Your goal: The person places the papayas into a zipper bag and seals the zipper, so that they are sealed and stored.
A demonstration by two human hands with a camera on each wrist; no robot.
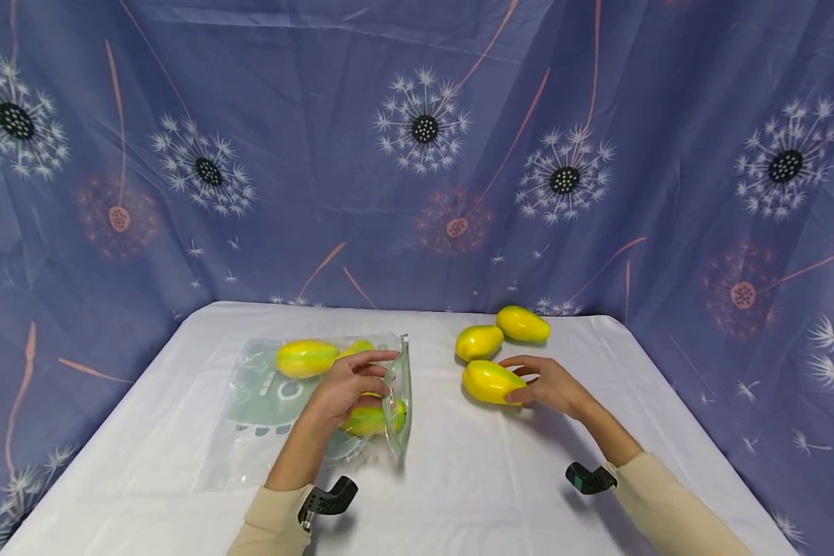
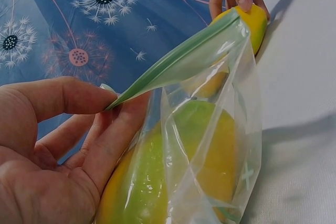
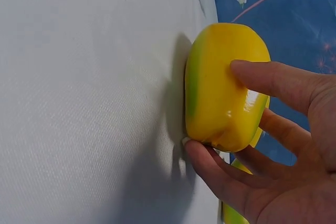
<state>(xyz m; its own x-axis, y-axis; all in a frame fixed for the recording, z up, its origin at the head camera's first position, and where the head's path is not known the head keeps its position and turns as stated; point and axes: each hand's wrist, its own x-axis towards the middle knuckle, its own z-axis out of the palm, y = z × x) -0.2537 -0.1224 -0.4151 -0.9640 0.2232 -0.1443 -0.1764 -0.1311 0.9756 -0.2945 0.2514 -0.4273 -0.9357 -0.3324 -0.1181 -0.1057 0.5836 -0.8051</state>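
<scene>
My left hand (image 1: 342, 388) pinches the green zip edge of a clear plastic zip bag (image 1: 217, 455), raising its mouth on the right side. Several yellow-green papayas (image 1: 306, 359) lie inside the bag; one papaya (image 2: 157, 182) shows through the film close under the left fingers. To the right, my right hand (image 1: 557, 386) grips a yellow papaya (image 1: 488, 381), thumb on its near side and fingers around its end, as the right wrist view (image 3: 226, 87) shows. It is low over the white cloth; the head view does not settle whether it touches.
Behind the held fruit lie two more yellow papayas, one nearer (image 1: 478, 342) and one farther back (image 1: 523, 324). A white cloth (image 1: 472, 494) covers the table. A blue dandelion-print curtain (image 1: 320, 154) stands around the back and sides.
</scene>
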